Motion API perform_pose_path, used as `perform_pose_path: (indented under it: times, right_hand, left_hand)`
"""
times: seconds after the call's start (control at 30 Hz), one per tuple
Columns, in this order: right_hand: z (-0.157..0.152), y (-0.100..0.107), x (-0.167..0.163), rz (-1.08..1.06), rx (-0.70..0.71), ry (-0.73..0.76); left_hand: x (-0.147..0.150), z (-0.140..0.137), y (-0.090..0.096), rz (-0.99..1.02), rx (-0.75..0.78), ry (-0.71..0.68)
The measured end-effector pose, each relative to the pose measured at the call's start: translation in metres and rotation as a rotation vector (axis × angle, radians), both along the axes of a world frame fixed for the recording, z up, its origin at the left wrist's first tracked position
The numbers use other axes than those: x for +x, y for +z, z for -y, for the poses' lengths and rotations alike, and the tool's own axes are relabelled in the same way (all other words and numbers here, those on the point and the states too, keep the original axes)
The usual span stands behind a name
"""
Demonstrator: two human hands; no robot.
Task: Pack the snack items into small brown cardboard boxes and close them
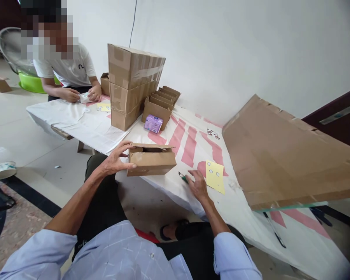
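Fingers of the left hand [114, 160] held a cardboard box [151, 164] by its nine-o'clock end, at the near edge of the surface [173, 187]. Toward four o'clock, the right hand [197, 185] curved its fingers at a green-handled cutter [183, 177]; their grip could not be told. A purple pack [153, 123] stood at twelve.

Leaving room over the table [201, 144] right of frame centre; blocking the way with a small carton [151, 160] just left of centre and stacked boxes [134, 89] farther upper left, walling off the right with a cardboard panel [280, 163].
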State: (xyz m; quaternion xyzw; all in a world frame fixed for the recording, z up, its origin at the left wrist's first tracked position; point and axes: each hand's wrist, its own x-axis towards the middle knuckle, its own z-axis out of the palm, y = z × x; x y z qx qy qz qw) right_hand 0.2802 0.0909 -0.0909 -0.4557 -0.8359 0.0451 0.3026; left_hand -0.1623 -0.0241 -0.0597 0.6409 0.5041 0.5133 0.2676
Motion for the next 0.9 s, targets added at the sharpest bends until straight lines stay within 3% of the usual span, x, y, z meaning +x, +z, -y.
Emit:
perform_pose_path:
  times: [0.17, 0.3, 0.57, 0.73, 0.9]
  right_hand:
    - [0.004, 0.055, -0.065, -0.087, 0.167, 0.138]
    - [0.014, 0.08, -0.107, -0.064, 0.231, 0.233]
    - [0.011, 0.082, -0.114, -0.15, 0.243, 0.121]
    - [0.009, 0.077, -0.108, -0.074, 0.155, 0.241]
    - [0.011, 0.068, -0.11, -0.096, 0.2, 0.232]
  left_hand:
    - [0.001, 0.004, 0.003, -0.004, 0.026, -0.046]
    - [-0.002, 0.005, 0.005, -0.015, -0.006, -0.079]
    - [-0.002, 0.006, 0.008, -0.022, 0.006, -0.118]
    - [0.0, 0.007, 0.014, -0.054, 0.007, -0.11]
    - [0.016, 0.006, 0.02, -0.011, -0.024, -0.033]
